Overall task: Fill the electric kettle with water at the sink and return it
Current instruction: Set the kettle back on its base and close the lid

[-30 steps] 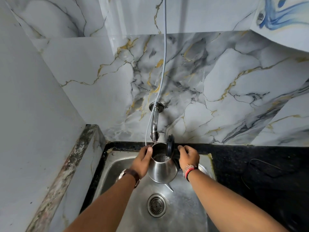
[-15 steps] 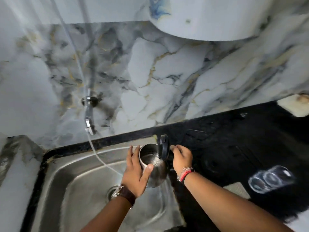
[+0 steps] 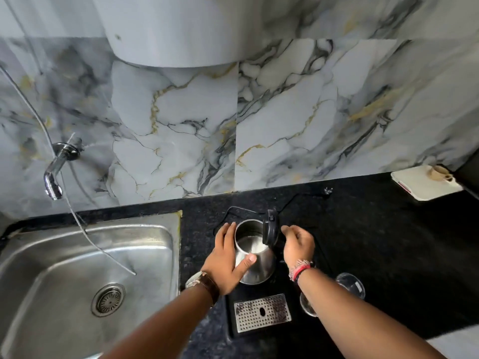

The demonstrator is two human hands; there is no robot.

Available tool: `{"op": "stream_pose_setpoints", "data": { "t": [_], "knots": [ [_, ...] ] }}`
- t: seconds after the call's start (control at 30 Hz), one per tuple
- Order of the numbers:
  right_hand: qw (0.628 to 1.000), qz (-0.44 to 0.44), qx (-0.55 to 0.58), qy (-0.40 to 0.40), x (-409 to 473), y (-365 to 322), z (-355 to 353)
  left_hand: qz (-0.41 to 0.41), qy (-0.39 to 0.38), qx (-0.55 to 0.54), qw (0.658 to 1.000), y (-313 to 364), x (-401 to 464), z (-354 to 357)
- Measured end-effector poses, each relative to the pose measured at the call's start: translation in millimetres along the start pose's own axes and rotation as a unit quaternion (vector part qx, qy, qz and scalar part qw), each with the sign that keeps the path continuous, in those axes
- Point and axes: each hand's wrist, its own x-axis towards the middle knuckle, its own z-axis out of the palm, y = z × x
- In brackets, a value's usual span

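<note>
The steel electric kettle (image 3: 259,265) is over the black counter (image 3: 375,242), right of the sink (image 3: 64,268), with water inside and its black lid (image 3: 270,228) flipped up. My left hand (image 3: 226,263) wraps the kettle's left side, thumb across the front. My right hand (image 3: 298,244) is closed at the kettle's right side where the handle sits; the handle itself is hidden behind the lid and hand. Whether the kettle rests on a base I cannot tell. The wall tap (image 3: 55,172) hangs over the sink's back left.
A thin hose (image 3: 85,231) drapes from the wall into the sink basin. A black tray with a perforated metal grate (image 3: 261,312) lies just in front of the kettle. Clear glasses (image 3: 350,283) stand by my right forearm. A white board with a cup (image 3: 425,185) is at the far right.
Both hands have carried the kettle rightward from under the tap, out of the sink, to over the black counter. My view has swung right with it.
</note>
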Motion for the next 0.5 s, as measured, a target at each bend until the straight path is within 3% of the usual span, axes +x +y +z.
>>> {"op": "stream_pose_setpoints", "data": {
  "t": [0.23, 0.5],
  "knots": [
    [0.998, 0.008, -0.02, -0.055, 25.9, 19.8, -11.8, -0.076, -0.001, 0.053, 0.996, 15.4, 11.1, 29.9],
    [0.995, -0.009, -0.005, -0.099, 36.1, 19.5, -2.5, -0.099, 0.006, 0.052, 0.994, 17.2, 11.5, 28.0]
  ]
}}
